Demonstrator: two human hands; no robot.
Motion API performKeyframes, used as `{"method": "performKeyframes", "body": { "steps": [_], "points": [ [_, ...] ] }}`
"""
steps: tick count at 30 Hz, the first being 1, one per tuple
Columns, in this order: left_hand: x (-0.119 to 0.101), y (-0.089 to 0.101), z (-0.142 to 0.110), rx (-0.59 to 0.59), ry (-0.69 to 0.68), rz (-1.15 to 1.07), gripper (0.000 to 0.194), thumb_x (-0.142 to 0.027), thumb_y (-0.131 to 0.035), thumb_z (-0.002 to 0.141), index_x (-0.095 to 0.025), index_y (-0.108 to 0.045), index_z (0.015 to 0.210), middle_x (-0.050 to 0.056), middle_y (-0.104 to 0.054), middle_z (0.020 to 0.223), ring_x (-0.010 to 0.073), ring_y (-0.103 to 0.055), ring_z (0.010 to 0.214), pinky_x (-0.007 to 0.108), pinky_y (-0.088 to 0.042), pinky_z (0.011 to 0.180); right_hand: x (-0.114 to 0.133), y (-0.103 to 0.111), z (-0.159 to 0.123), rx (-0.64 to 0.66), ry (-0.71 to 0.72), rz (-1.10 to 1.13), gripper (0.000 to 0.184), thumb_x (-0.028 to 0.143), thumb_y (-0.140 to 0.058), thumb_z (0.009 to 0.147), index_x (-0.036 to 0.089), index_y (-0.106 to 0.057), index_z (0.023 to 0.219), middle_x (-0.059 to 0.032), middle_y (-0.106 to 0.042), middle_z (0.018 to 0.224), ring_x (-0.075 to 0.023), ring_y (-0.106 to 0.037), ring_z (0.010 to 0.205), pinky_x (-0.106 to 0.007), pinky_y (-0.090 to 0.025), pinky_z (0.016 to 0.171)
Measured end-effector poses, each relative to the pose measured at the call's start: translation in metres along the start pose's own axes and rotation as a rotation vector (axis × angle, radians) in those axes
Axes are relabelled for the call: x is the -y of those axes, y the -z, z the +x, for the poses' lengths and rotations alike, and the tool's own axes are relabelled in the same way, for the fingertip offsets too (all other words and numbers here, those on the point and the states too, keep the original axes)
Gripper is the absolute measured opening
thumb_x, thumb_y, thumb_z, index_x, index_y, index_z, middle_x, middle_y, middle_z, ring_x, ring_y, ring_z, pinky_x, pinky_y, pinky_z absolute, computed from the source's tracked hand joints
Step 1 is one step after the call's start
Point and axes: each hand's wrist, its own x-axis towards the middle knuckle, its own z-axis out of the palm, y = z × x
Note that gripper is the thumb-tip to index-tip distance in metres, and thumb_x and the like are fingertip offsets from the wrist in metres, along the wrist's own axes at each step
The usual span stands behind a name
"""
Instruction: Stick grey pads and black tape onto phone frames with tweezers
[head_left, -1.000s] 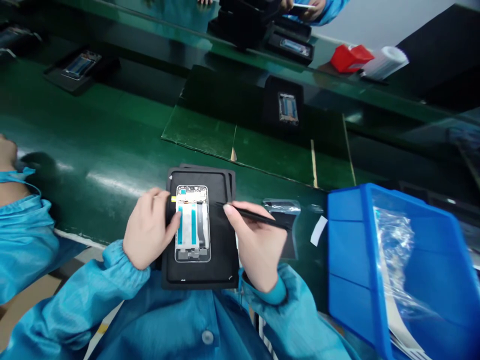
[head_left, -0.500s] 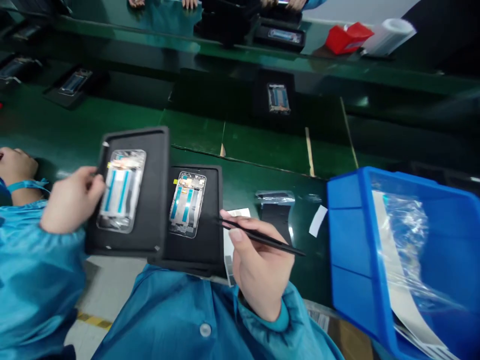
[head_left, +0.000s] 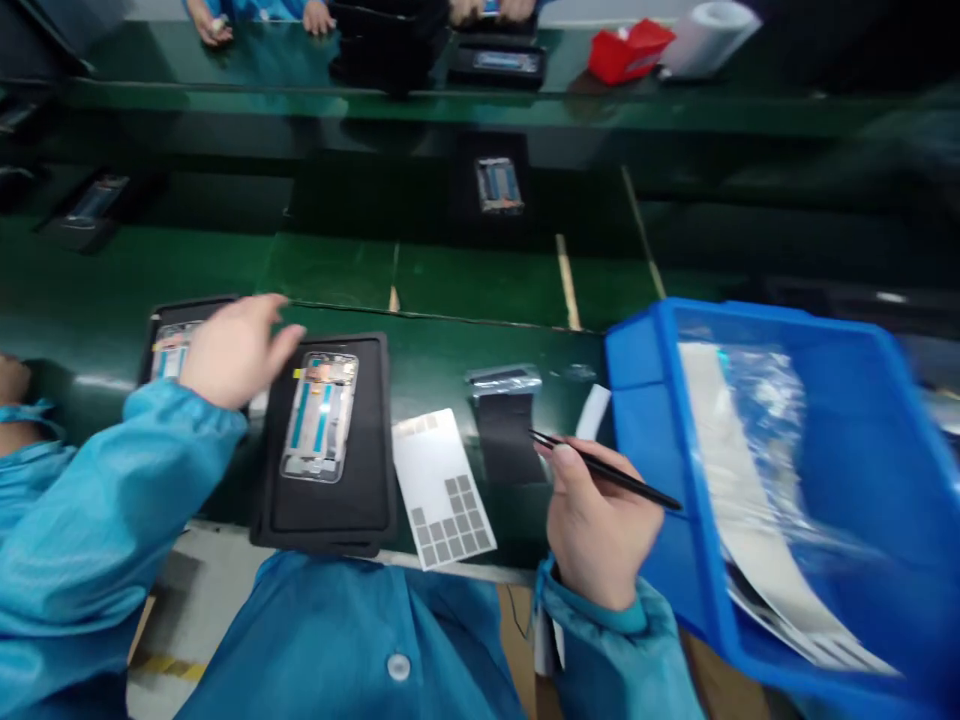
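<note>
My left hand [head_left: 232,352] has its fingers apart and holds nothing. Behind it, partly covered, a black tray [head_left: 156,325] carries a phone frame [head_left: 172,345]. A second phone frame [head_left: 321,418] with blue strips and a yellow tab lies in the black tray [head_left: 367,500] before me. My right hand [head_left: 600,535] grips black tweezers [head_left: 622,476], tips pointing left over the edge of a black sheet [head_left: 506,435] with clear film on top. Between the tray and that sheet rests a white sheet [head_left: 431,460] with grey square stickers.
A blue bin [head_left: 637,400] with white strips and clear plastic stands at the right. More trays with phone frames [head_left: 499,185] lie farther back. Other people's hands [head_left: 319,17] show at the far bench, beside a red box [head_left: 630,52] and a clear roll [head_left: 709,40].
My left hand has let go of the tray it held, which now lies at the left. My right hand with the tweezers has moved away from the front tray toward the black sheet. The view has shifted.
</note>
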Motion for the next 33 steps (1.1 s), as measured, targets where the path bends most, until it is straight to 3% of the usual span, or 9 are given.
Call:
{"method": "performKeyframes", "body": {
  "steps": [2,4,6,8,12,15,18,25,33],
  "points": [
    [-0.077,-0.013,0.01,0.074,-0.348,-0.13,0.036,-0.039,-0.057,0.094,-0.02,-0.06,0.124,0.008,-0.069,0.116,0.0266,-0.063,0.109,0.04,-0.051,0.095,-0.007,0.009,0.014,-0.014,0.007,-0.054,0.029,0.032,-0.089,0.067,0.018,-0.075,0.088,-0.0026,-0.075,0.078,-0.0184,-0.073,0.072,-0.038,-0.059,0.078],
    [-0.144,-0.032,0.019,0.157,-0.551,-0.151,0.036,-0.037,-0.065,0.09,-0.02,-0.062,0.122,0.009,-0.066,0.123,0.0286,-0.06,0.113,0.041,-0.049,0.095,-0.014,0.015,0.027,-0.026,0.039,-0.111,0.03,0.035,-0.087,0.069,0.017,-0.075,0.09,-0.0036,-0.075,0.08,-0.0187,-0.072,0.072,-0.038,-0.059,0.076],
    [-0.191,-0.054,0.028,0.213,-0.603,-0.177,0.043,-0.037,-0.072,0.085,-0.019,-0.06,0.122,0.01,-0.063,0.127,0.0301,-0.057,0.116,0.042,-0.048,0.095,-0.018,0.018,0.037,-0.014,0.075,-0.146,0.03,0.036,-0.086,0.07,0.017,-0.075,0.092,-0.0048,-0.075,0.084,-0.019,-0.072,0.073,-0.038,-0.059,0.075],
    [-0.216,-0.073,0.036,0.243,-0.589,-0.203,0.052,-0.038,-0.079,0.08,-0.019,-0.059,0.123,0.01,-0.062,0.126,0.0304,-0.057,0.115,0.041,-0.048,0.093,-0.02,0.019,0.044,0.022,0.091,-0.162,0.028,0.035,-0.085,0.072,0.018,-0.075,0.092,-0.0052,-0.076,0.085,-0.0193,-0.073,0.074,-0.037,-0.059,0.075],
    [-0.225,-0.093,0.046,0.262,-0.618,-0.251,0.043,-0.029,-0.081,0.077,-0.021,-0.061,0.115,0.007,-0.063,0.116,0.0261,-0.06,0.105,0.037,-0.048,0.089,-0.017,0.015,0.053,0.08,0.084,-0.168,0.026,0.035,-0.084,0.072,0.019,-0.073,0.09,-0.0055,-0.078,0.086,-0.0209,-0.075,0.077,-0.039,-0.061,0.077],
    [-0.222,-0.095,0.046,0.272,-0.628,-0.288,0.023,-0.022,-0.073,0.084,-0.022,-0.064,0.105,0.005,-0.068,0.104,0.0231,-0.063,0.099,0.033,-0.048,0.085,-0.014,0.009,0.058,0.11,0.099,-0.167,0.024,0.034,-0.083,0.072,0.02,-0.073,0.088,-0.0054,-0.078,0.088,-0.0214,-0.075,0.081,-0.038,-0.062,0.077],
    [-0.219,-0.089,0.044,0.278,-0.607,-0.312,0.013,-0.028,-0.064,0.091,-0.023,-0.068,0.102,0.003,-0.073,0.097,0.0218,-0.067,0.093,0.032,-0.049,0.081,-0.012,0.005,0.062,0.185,0.145,-0.158,0.019,0.033,-0.082,0.073,0.021,-0.075,0.086,-0.0042,-0.078,0.089,-0.0212,-0.075,0.084,-0.038,-0.062,0.081],
    [-0.217,-0.072,0.036,0.336,-0.556,-0.351,0.025,-0.034,-0.052,0.097,-0.026,-0.075,0.106,0.003,-0.078,0.102,0.0219,-0.072,0.094,0.031,-0.051,0.08,-0.007,0.002,0.066,0.297,0.251,-0.196,0.015,0.029,-0.084,0.074,0.023,-0.076,0.085,-0.004,-0.078,0.09,-0.0218,-0.074,0.087,-0.041,-0.06,0.087],
    [-0.216,-0.07,0.036,0.382,-0.555,-0.346,0.028,-0.034,-0.049,0.099,-0.025,-0.075,0.107,0.003,-0.078,0.104,0.0228,-0.072,0.098,0.031,-0.052,0.083,-0.01,0.0,0.067,0.33,0.329,-0.176,0.012,0.022,-0.084,0.075,0.024,-0.078,0.086,-0.0035,-0.078,0.088,-0.0214,-0.074,0.086,-0.039,-0.06,0.084]
  ]
}}
